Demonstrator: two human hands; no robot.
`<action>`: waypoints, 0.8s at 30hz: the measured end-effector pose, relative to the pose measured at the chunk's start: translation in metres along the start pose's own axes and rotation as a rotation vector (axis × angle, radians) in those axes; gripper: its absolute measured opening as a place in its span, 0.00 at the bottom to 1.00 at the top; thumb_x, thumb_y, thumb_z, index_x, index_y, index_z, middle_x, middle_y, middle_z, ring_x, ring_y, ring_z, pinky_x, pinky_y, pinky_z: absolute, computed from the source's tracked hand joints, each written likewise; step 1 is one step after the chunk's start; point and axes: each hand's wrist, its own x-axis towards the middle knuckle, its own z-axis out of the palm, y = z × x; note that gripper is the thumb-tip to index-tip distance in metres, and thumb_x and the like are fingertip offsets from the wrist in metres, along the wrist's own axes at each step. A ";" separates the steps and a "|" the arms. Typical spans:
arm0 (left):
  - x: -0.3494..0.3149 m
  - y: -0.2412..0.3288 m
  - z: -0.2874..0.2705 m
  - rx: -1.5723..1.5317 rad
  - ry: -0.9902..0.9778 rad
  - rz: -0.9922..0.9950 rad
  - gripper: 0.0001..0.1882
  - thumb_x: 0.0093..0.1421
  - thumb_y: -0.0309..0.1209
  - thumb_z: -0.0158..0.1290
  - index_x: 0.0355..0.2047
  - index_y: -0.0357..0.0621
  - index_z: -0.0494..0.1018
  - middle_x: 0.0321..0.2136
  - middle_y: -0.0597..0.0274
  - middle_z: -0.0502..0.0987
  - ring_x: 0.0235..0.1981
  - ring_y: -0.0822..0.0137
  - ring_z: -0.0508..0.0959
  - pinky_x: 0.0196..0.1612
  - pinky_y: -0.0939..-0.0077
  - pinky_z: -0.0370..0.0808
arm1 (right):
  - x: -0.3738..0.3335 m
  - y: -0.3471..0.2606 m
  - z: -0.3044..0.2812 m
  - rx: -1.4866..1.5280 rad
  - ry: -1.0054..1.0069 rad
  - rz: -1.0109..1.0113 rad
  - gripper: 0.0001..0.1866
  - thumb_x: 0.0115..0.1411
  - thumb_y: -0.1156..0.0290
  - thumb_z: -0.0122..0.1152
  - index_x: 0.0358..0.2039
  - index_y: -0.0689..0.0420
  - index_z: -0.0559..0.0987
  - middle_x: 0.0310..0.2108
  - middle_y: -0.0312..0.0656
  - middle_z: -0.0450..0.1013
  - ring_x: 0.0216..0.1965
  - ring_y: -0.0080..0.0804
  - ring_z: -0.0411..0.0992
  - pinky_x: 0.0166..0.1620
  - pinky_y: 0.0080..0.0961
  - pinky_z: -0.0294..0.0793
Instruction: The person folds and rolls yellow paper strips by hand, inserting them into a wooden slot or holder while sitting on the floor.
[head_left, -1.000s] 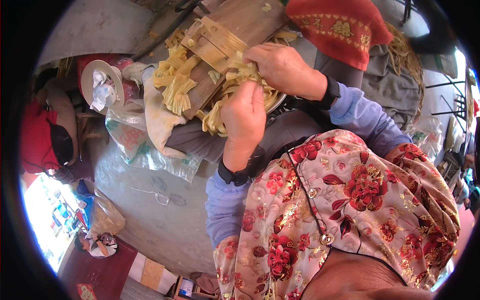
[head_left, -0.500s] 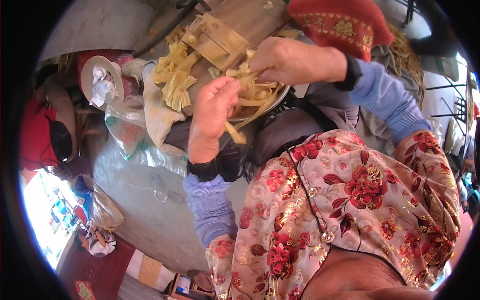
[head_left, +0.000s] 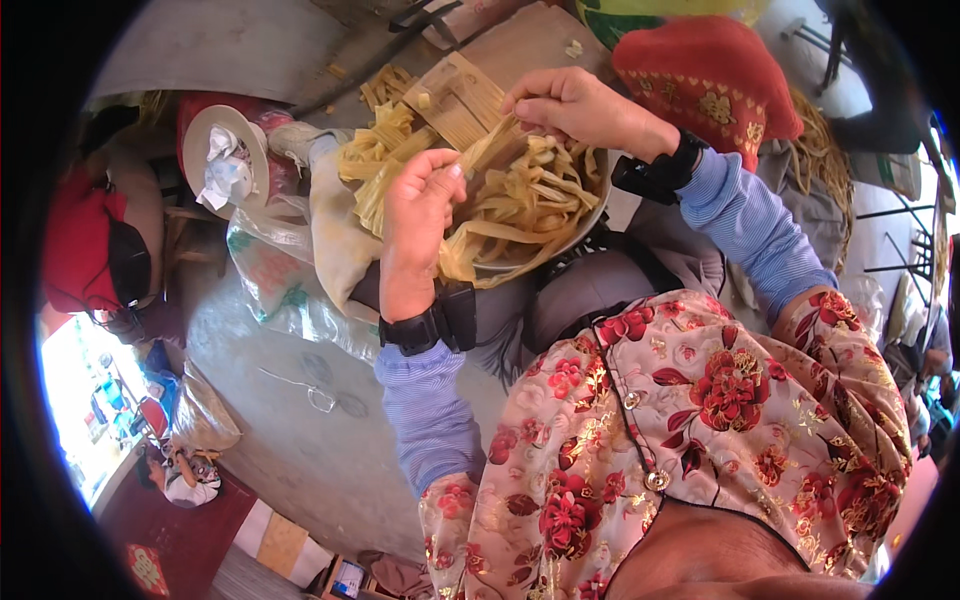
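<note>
Between my two hands a pale yellow corn husk strip (head_left: 488, 147) is stretched slantwise. My left hand (head_left: 415, 215) pinches its lower left end, fingers curled. At the upper right end, the thumb and fingers of my right hand (head_left: 590, 108) are closed on it. Just below is a round bowl with a pale metal rim (head_left: 603, 208), heaped with loose husk strips (head_left: 540, 200); some hang over its near left side. Beyond my left hand, more flat husks (head_left: 372, 165) lie in a pile beside a ribbed, light wooden-looking piece (head_left: 455, 100) on a brown board (head_left: 525, 48).
A red cushion (head_left: 705, 85) with gold patterns sits at the far right, near long dry strands (head_left: 820, 160). To the left stand a round pale container (head_left: 255, 180) with crumpled paper and a clear plastic bag (head_left: 270, 255). Another person (head_left: 188, 480) is at the lower left.
My hands have moved apart, with my right hand shifting up and right. The husk strip now shows stretched between them, and more of the bowl's contents is visible. The whole view has shifted slightly.
</note>
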 end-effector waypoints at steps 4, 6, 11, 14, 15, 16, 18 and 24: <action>0.020 0.000 -0.006 0.069 0.071 0.019 0.08 0.61 0.29 0.49 0.38 0.40 0.71 0.20 0.70 0.70 0.12 0.87 0.56 0.15 0.93 0.50 | 0.019 0.017 0.004 -0.171 0.112 -0.099 0.11 0.60 0.68 0.54 0.37 0.61 0.77 0.22 0.35 0.71 0.25 0.18 0.66 0.29 0.19 0.67; 0.027 -0.003 -0.007 0.060 0.088 0.016 0.07 0.61 0.29 0.49 0.38 0.40 0.71 0.20 0.70 0.70 0.12 0.87 0.56 0.15 0.93 0.49 | 0.024 0.022 0.003 -0.217 0.119 -0.133 0.10 0.60 0.69 0.52 0.37 0.61 0.76 0.23 0.35 0.72 0.24 0.18 0.67 0.29 0.18 0.69; 0.055 -0.018 -0.011 0.217 0.134 0.096 0.07 0.59 0.29 0.49 0.34 0.38 0.73 0.19 0.68 0.72 0.15 0.80 0.64 0.18 0.85 0.58 | 0.039 0.038 0.001 -0.386 0.202 -0.294 0.09 0.58 0.72 0.52 0.36 0.61 0.76 0.24 0.41 0.73 0.23 0.29 0.71 0.30 0.24 0.71; 0.064 -0.034 -0.015 0.610 0.309 0.333 0.08 0.57 0.30 0.50 0.30 0.36 0.73 0.18 0.60 0.73 0.19 0.68 0.71 0.24 0.75 0.67 | 0.045 0.050 0.004 -0.630 0.175 -0.340 0.10 0.55 0.71 0.52 0.35 0.60 0.76 0.24 0.49 0.73 0.26 0.44 0.72 0.33 0.31 0.71; 0.064 -0.032 -0.013 0.882 0.437 0.486 0.08 0.56 0.30 0.51 0.30 0.35 0.73 0.19 0.55 0.74 0.21 0.62 0.74 0.27 0.71 0.69 | 0.044 0.051 0.000 -0.708 0.215 -0.321 0.10 0.54 0.71 0.51 0.34 0.59 0.77 0.25 0.52 0.73 0.28 0.47 0.72 0.34 0.33 0.71; 0.060 -0.028 -0.014 0.882 0.436 0.486 0.08 0.56 0.30 0.51 0.30 0.35 0.73 0.19 0.55 0.74 0.21 0.62 0.74 0.27 0.71 0.69 | 0.041 0.052 -0.004 -0.785 0.254 -0.302 0.10 0.53 0.70 0.51 0.33 0.59 0.77 0.26 0.54 0.72 0.30 0.51 0.71 0.35 0.35 0.71; 0.051 -0.022 -0.016 0.805 0.448 0.286 0.09 0.55 0.30 0.51 0.30 0.35 0.72 0.21 0.47 0.74 0.23 0.54 0.74 0.29 0.67 0.70 | 0.027 0.051 -0.013 -0.777 0.249 -0.283 0.09 0.55 0.72 0.52 0.35 0.59 0.77 0.25 0.50 0.74 0.29 0.44 0.73 0.35 0.31 0.71; 0.011 -0.018 0.009 0.295 0.153 0.005 0.05 0.60 0.29 0.50 0.32 0.41 0.71 0.16 0.72 0.66 0.14 0.84 0.58 0.16 0.89 0.52 | -0.011 0.027 -0.011 -0.405 0.016 -0.461 0.12 0.57 0.67 0.58 0.37 0.61 0.75 0.29 0.46 0.73 0.33 0.40 0.71 0.37 0.30 0.70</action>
